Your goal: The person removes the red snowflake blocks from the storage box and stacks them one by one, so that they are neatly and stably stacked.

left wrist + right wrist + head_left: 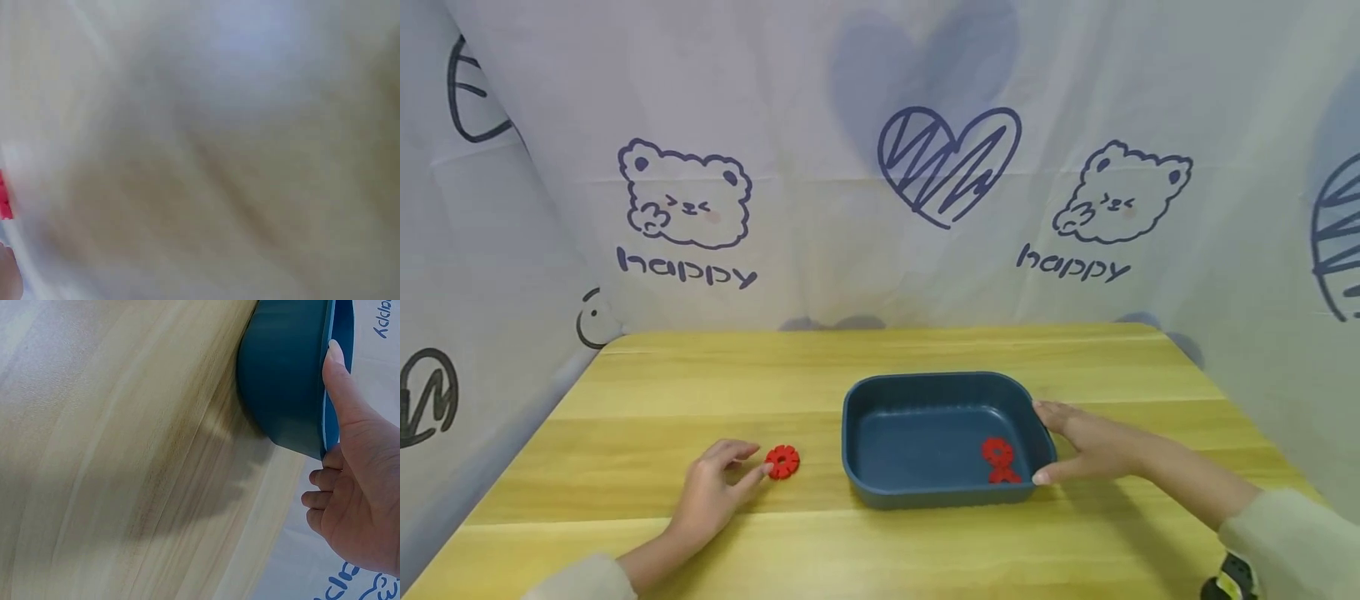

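A red, notched plastic disc with a hole in its middle lies on the wooden table, left of a dark blue rectangular tub. Close by its left edge is my left hand, thumb tip at the disc and fingers bent above; the left wrist view has only a sliver of red disc and a fingertip. My right hand holds the tub's right end, thumb at the near corner and fingers farther back. Two more red discs lie inside, near that end, one partly hidden by the front wall.
The table has light wood grain and ends at a pale cloth printed with bears, hearts and lettering. More cloth hangs along the left and right sides. A black and yellow band shows below the right sleeve.
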A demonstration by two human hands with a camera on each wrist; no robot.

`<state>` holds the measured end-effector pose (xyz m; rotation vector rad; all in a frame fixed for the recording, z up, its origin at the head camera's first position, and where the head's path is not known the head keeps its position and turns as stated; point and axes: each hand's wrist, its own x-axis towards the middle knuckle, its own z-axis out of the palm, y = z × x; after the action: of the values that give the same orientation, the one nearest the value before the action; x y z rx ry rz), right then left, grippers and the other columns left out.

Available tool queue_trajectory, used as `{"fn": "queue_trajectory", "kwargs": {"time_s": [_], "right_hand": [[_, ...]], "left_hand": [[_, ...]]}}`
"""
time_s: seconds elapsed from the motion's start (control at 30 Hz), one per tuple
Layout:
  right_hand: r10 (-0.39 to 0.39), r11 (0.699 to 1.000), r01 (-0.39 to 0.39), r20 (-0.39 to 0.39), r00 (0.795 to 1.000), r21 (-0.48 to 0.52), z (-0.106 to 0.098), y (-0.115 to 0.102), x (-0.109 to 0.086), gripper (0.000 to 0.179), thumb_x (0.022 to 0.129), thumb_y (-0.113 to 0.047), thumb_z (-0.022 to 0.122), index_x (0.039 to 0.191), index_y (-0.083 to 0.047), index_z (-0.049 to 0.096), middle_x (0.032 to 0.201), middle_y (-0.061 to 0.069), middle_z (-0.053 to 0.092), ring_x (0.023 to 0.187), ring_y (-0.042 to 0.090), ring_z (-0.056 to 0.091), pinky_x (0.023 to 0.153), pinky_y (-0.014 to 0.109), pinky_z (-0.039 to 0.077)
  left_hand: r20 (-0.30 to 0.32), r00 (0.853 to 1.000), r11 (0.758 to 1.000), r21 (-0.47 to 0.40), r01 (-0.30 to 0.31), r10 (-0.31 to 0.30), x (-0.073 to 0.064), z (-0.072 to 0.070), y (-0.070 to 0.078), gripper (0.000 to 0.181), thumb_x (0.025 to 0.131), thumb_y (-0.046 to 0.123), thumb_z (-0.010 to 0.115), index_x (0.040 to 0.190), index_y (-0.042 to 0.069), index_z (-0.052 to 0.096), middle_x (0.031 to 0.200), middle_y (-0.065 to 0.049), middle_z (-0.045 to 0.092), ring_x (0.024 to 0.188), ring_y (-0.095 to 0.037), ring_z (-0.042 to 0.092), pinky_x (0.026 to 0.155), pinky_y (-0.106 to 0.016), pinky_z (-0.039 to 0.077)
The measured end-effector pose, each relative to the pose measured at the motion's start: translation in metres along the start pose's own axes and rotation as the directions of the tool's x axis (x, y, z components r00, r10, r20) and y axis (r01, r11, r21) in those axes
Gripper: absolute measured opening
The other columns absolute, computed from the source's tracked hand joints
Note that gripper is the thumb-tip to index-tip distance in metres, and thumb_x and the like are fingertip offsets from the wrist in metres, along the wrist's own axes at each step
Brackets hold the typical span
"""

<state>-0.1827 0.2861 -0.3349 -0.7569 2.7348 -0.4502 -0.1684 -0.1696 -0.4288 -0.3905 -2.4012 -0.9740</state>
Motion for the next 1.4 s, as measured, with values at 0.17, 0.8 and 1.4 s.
{"fn": "queue_trajectory", "kwargs": {"time_s": [0.17,0.8,1.4], "right_hand": [[-0.003,1.0,0.003,0.023,1.0,0.005,0.004,-0.001,0.004,0.106,0.076,-0.058,0.065,0.138,0.017,0.025,0.144,0.036,0.023,0.133,0.053,0.022,0.105,0.063,0.024],[0.021,0.999,-0.021,0.015,1.0,0.038,0.005,-0.001,0.002,0.108,0.075,-0.059,0.065,0.139,0.017,0.022,0.145,0.036,0.021,0.133,0.054,0.019,0.105,0.064,0.023],[0.023,1.0,-0.023,0.007,1.0,0.018,-0.001,-0.002,0.002,0.106,0.075,-0.057,0.067,0.139,0.016,0.023,0.144,0.036,0.023,0.132,0.054,0.021,0.103,0.064,0.025]], "left_hand": [[-0.027,0.999,0.999,-0.032,-0.034,0.033,0.005,0.0,0.018,0.025,0.069,0.005,0.079,0.092,-0.001,0.07,0.09,-0.007,0.068,0.079,-0.023,0.063,0.068,-0.03,0.055],[0.157,0.953,0.943,-0.258,-0.212,0.257,0.055,0.055,0.104,0.023,0.076,0.016,0.076,0.096,0.006,0.071,0.095,-0.004,0.067,0.084,-0.015,0.061,0.071,-0.026,0.054],[0.336,0.915,0.941,-0.321,-0.11,0.222,0.072,0.123,0.155,0.03,0.082,0.021,0.071,0.105,0.004,0.068,0.104,-0.009,0.064,0.093,-0.023,0.061,0.079,-0.031,0.052]]}}
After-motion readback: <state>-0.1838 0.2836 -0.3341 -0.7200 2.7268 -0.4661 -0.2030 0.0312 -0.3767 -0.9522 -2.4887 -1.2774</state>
